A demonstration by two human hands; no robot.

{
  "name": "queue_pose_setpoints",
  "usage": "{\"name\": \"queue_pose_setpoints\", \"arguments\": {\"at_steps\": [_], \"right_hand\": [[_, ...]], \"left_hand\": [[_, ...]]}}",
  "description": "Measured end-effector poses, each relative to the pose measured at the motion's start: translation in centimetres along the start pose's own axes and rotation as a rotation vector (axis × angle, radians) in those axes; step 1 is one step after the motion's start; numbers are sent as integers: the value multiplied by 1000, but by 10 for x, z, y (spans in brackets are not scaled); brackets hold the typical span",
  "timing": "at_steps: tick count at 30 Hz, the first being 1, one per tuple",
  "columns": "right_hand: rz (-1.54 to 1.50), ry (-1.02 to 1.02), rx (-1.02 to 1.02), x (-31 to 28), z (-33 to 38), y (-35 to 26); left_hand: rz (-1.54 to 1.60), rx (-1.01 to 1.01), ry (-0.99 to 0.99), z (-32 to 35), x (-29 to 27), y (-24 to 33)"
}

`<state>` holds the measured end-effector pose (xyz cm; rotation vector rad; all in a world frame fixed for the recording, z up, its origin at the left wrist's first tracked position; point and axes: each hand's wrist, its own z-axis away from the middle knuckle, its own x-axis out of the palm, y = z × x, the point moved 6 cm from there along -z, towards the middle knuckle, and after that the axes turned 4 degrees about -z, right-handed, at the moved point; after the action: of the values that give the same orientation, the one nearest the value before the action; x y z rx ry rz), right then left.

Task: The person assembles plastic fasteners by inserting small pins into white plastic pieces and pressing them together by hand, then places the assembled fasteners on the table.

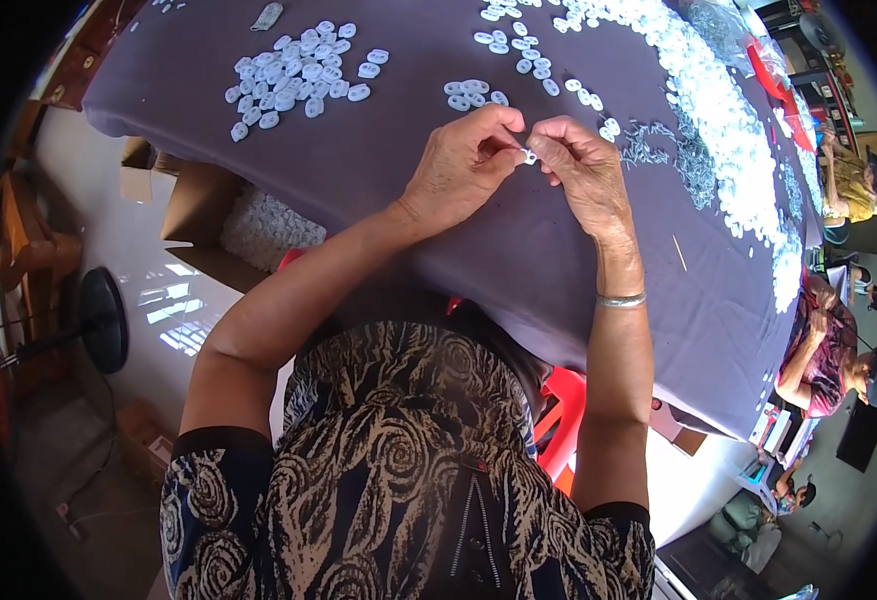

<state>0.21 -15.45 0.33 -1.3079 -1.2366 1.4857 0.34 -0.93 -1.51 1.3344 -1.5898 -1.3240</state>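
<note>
Above the dark tablecloth, my left hand (pixel 466 162) and my right hand (pixel 582 178) meet with fingertips closed in a pinch. Between them is a small white plastic piece (pixel 530 157), partly covered by the fingers, so its exact shape does not show. Just beyond my left hand lies a small cluster of white oval plastic pieces (pixel 468 90) with dark marks like holes. Close to my right hand are loose thin metal pins (pixel 644 150), with a denser heap of metal pins (pixel 696 170) further right.
A pile of white ovals (pixel 293 72) sits at the far left of the tablecloth (pixel 408 60). Along the right runs a long heap of white pieces (pixel 733 130). A thin stick (pixel 679 253) lies nearer. Below the left edge stands a cardboard box (pixel 193 215). Other people sit at far right.
</note>
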Motion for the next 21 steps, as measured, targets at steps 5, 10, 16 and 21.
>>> {"name": "queue_pose_setpoints", "arguments": {"at_steps": [5,10,16,21], "right_hand": [[18,-23,-77,3,0,-3],[123,-31,-143,4,1,-9],[229,-17,-164,8,2,-11],[241,74,-142,8,5,-8]], "left_hand": [[12,19,6,0,0,-2],[-22,-5,-30,1,2,-1],[-18,-10,26,3,0,1],[42,-6,76,3,1,0]]}}
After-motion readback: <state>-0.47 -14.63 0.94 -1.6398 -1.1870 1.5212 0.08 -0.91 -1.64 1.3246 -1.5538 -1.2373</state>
